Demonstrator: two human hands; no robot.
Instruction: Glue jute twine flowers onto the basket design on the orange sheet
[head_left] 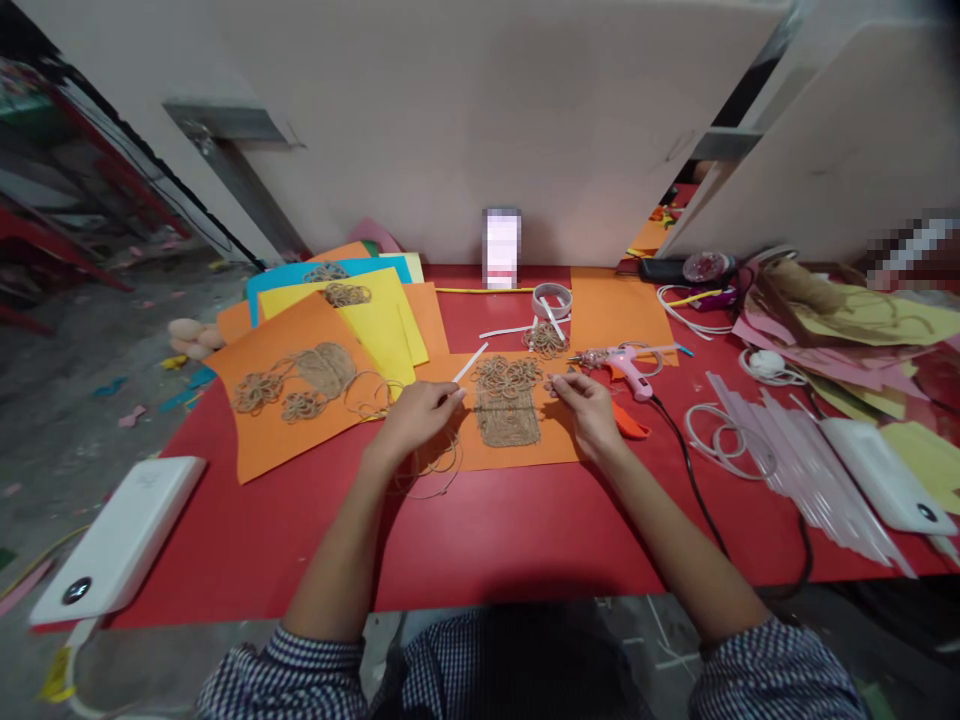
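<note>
My left hand (416, 420) is closed on a thin white stick (471, 364). My right hand (589, 412) is pinched at the edge of the jute cord piece (508, 415), but I cannot tell if it grips anything. That piece lies on an orange sheet (562, 450), between both hands. Open red table (525, 560) runs from the hands to the near edge at 6 o'clock. One hot glue gun (626, 365) sits just beside the piece at 2 o'clock. Two white power banks lie apart: one (112, 535) at 8 o'clock over the table's left edge, the other (881, 475) at 4 o'clock. Three jute shapes (300, 380) sit on another orange sheet (255, 440) at 10 o'clock.
</note>
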